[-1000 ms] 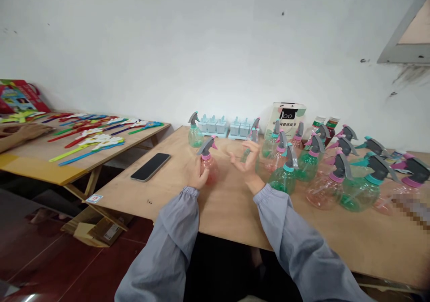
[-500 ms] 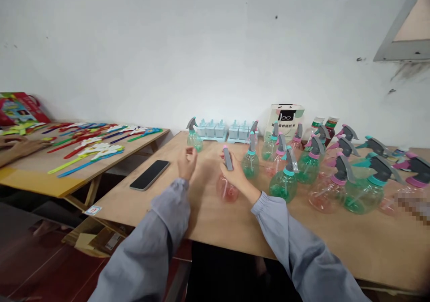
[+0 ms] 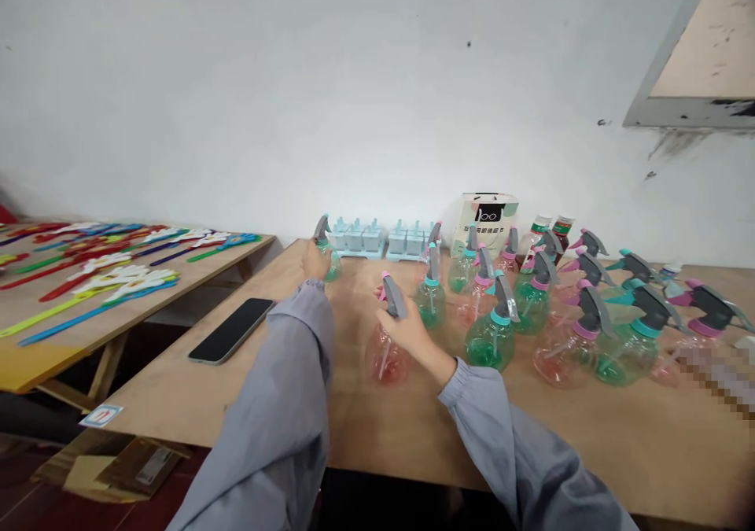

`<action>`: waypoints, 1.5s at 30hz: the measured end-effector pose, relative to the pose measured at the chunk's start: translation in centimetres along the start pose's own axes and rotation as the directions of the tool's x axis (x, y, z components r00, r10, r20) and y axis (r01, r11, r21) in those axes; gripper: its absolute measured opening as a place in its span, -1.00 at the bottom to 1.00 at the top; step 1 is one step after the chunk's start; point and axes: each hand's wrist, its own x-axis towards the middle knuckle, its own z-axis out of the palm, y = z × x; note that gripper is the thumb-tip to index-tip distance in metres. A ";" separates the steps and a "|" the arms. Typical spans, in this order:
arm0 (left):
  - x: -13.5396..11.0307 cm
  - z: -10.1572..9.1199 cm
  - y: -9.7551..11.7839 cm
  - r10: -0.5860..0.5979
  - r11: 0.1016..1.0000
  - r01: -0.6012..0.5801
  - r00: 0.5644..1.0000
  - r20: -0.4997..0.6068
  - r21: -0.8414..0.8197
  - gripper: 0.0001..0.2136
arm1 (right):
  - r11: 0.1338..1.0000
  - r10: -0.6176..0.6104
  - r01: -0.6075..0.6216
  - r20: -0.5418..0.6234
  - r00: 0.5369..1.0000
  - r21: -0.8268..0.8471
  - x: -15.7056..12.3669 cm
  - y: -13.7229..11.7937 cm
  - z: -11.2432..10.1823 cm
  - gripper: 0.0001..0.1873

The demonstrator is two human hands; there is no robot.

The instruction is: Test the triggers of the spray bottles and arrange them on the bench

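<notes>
My right hand (image 3: 406, 328) is closed around the neck of a pink spray bottle (image 3: 386, 362), just under its grey trigger head. That bottle stands upright near the middle of the table. Farther back, my left hand (image 3: 317, 261) is at the neck of a green spray bottle (image 3: 333, 268) with a grey head. Its fingers look wrapped around the neck, though the hand itself partly hides them. Right beside my right hand stands another green spray bottle (image 3: 432, 299).
Several pink and green spray bottles (image 3: 491, 341) crowd the table's right side. Pale blue ice-pop molds (image 3: 366, 241) and a printed box (image 3: 484, 220) line the wall. A phone (image 3: 231, 331) lies at left. Colourful flower-topped sticks (image 3: 97, 304) cover the neighbouring table.
My left hand has moved back and left to the green spray bottle by the molds. My right hand keeps its hold on the pink one. The view has shifted right.
</notes>
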 end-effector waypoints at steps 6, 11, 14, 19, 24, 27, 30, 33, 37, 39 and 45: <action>-3.7 -1.7 -0.2 -0.001 0.998 0.004 0.999 -0.042 0.069 -0.66 | 0.955 0.134 -0.155 0.099 0.986 0.254 1.1 -1.9 -1.2 -0.76; -9.0 -5.7 0.7 0.061 0.997 -0.059 0.998 0.025 -0.049 -0.81 | 0.849 0.215 -0.288 0.209 0.954 0.442 1.2 -3.8 -1.8 -0.72; -12.4 -7.5 1.7 0.088 0.989 -0.075 0.991 0.098 -0.130 -0.91 | 0.784 0.276 -0.373 0.260 0.925 0.495 1.4 -4.5 -2.3 -0.70; -17.2 -8.1 3.4 0.198 0.955 -0.175 0.977 0.079 -0.238 -0.94 | 0.776 0.276 -0.392 0.292 0.916 0.494 1.5 -5.3 -3.1 -0.67; -18.6 -7.9 3.9 0.210 0.935 -0.191 0.977 0.032 -0.298 -0.88 | 0.791 0.282 -0.338 0.187 0.941 0.510 1.5 -5.3 -3.3 -0.77; -18.6 -7.8 3.8 0.189 0.936 -0.171 0.981 0.030 -0.309 -0.84 | 0.795 0.274 -0.342 0.207 0.939 0.502 1.6 -5.2 -3.3 -0.80; -18.7 -7.7 3.7 0.154 0.937 -0.131 0.987 0.047 -0.323 -0.82 | 0.806 0.259 -0.366 0.280 0.925 0.465 1.6 -5.3 -3.5 -0.77; -19.0 -7.7 3.7 0.138 0.925 -0.117 0.990 0.032 -0.362 -0.79 | 0.791 0.269 -0.375 0.275 0.923 0.483 1.5 -5.5 -3.7 -0.77; -19.1 -7.6 3.6 0.135 0.912 -0.117 0.991 0.018 -0.394 -0.76 | 0.762 0.325 -0.386 0.209 0.922 0.520 1.3 -6.1 -3.7 -0.80; -19.1 -7.6 3.6 0.133 0.907 -0.113 0.991 0.022 -0.406 -0.77 | 0.764 0.327 -0.386 0.205 0.923 0.517 1.2 -6.3 -3.7 -0.79; -19.1 -7.8 3.7 0.127 0.894 -0.104 0.992 0.023 -0.436 -0.79 | 0.793 0.287 -0.353 0.208 0.935 0.496 1.5 -5.8 -3.7 -0.75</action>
